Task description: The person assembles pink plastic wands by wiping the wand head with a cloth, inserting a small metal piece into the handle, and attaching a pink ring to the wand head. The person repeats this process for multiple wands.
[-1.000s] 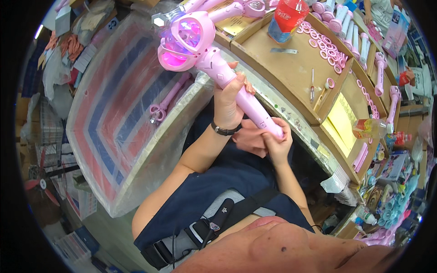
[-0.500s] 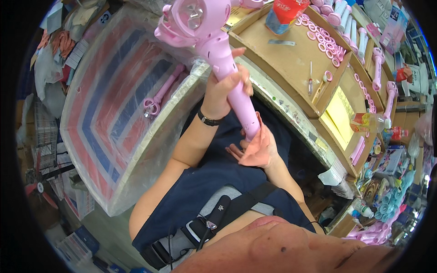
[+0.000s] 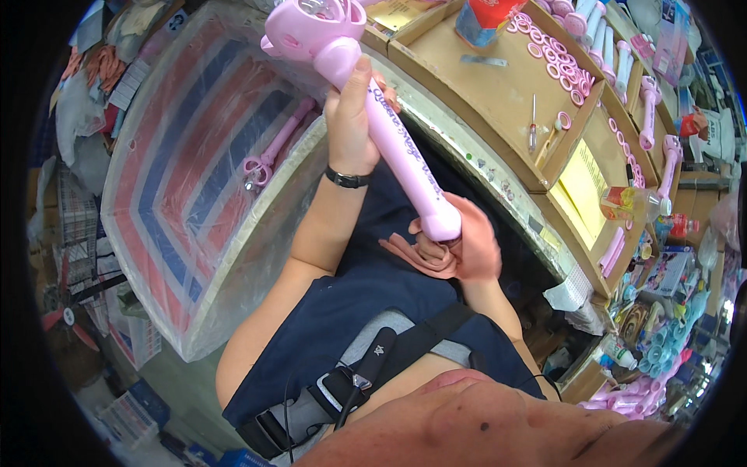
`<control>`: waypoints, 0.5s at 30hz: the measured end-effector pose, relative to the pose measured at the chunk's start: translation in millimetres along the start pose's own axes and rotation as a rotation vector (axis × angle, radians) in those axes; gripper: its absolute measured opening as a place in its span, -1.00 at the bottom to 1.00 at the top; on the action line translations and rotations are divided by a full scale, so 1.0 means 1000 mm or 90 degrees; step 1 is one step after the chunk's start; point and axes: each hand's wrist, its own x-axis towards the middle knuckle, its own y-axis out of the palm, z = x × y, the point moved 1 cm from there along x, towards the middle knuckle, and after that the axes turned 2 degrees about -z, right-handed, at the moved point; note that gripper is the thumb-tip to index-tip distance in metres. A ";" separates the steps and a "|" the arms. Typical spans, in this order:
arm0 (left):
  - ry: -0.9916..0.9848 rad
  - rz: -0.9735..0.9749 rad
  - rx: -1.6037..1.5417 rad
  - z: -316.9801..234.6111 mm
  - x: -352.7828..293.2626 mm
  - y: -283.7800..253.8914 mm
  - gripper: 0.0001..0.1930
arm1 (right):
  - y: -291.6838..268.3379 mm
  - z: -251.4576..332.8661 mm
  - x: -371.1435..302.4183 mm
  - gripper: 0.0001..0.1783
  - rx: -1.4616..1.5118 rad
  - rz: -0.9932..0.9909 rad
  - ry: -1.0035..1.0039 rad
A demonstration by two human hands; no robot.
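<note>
A pink toy wand (image 3: 406, 159) slants across the front of my body, its bulky round head (image 3: 315, 31) up at the far left and its rounded butt end toward me. My left hand (image 3: 352, 128) is closed round the shaft just below the head. At the butt end, my right hand (image 3: 430, 253) holds a salmon-coloured cloth (image 3: 476, 233) against the wand. The cloth drapes over the palm, and some of its fingers are hidden. Dark lettering runs along the side of the shaft facing up.
On the left, a plastic-covered bin (image 3: 167, 194) with a striped lining holds another pink wand (image 3: 278, 146). To the right, cardboard trays (image 3: 467, 101) hold pink rings (image 3: 556, 58), a screwdriver (image 3: 532, 124) and yellow paper (image 3: 580, 194). A plastic bottle (image 3: 630, 204) lies near their right end.
The wand has turned about its length, bringing the lettered side into view, and its head has shifted left. My left hand sits closer to the head. The cloth has spread to the right around the butt end.
</note>
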 end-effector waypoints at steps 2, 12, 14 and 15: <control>0.049 0.006 0.081 -0.006 0.006 -0.004 -0.70 | -0.010 0.003 -0.001 -0.60 -0.388 0.001 -0.188; -0.115 0.138 0.288 -0.006 -0.012 -0.017 -0.51 | -0.002 0.056 -0.026 -0.42 0.156 -0.038 -0.549; -0.174 0.208 0.346 -0.002 -0.024 -0.012 -0.45 | 0.022 0.061 -0.015 -0.45 0.170 -0.018 -0.608; -0.186 0.223 0.399 0.001 -0.029 -0.009 -0.43 | 0.036 0.062 -0.004 -0.46 -0.007 -0.060 -0.668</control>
